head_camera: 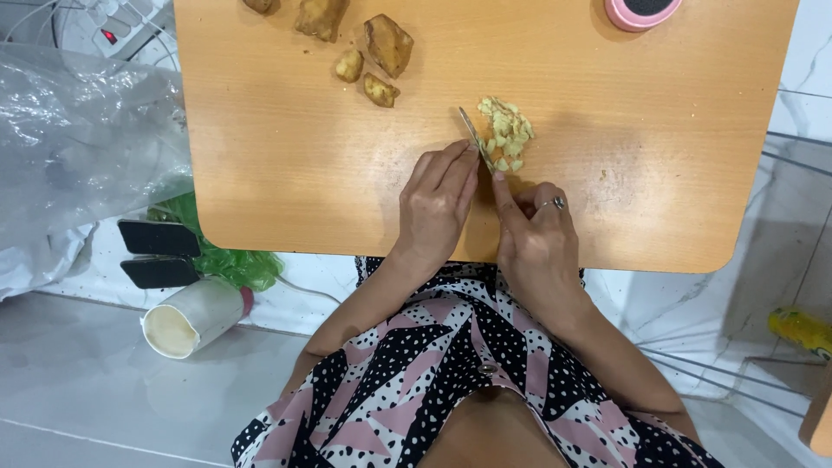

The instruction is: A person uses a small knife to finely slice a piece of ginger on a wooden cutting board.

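Ginger, chopped into small pale pieces [505, 132], is heaped on a low orange wooden table [286, 165], seen from the head camera looking straight down. A knife [476, 139] is set against the near left edge of the heap, its thin blade running away from the body. The right hand [537, 234] is closed around the knife's handle, which is hidden under the fingers; a ring is worn on one finger. The left hand [438, 204] is laid flat, fingers extended and held together, with the fingertips pressed on the blade's back just beside the heap. Nothing is gripped by it.

Farther up the table, well apart from the hands, several unpeeled brown ginger chunks [387, 43] are scattered, some cut off by the upper frame edge. A pink round container with a dark top [640, 12] is partly seen at the far right edge of the table.

To the left of the table, a crumpled clear plastic bag [78, 130] is spread over the white tiled floor, with green plastic [230, 264] bunched beneath the table's corner, two dark flat objects [159, 251] beside it, and a white cylinder [191, 316] lying on its side. A power strip [108, 26] is visible at the top left. A yellow object [802, 329] is lying at the right edge. A black, white and pink patterned garment [433, 381] fills the lower frame.
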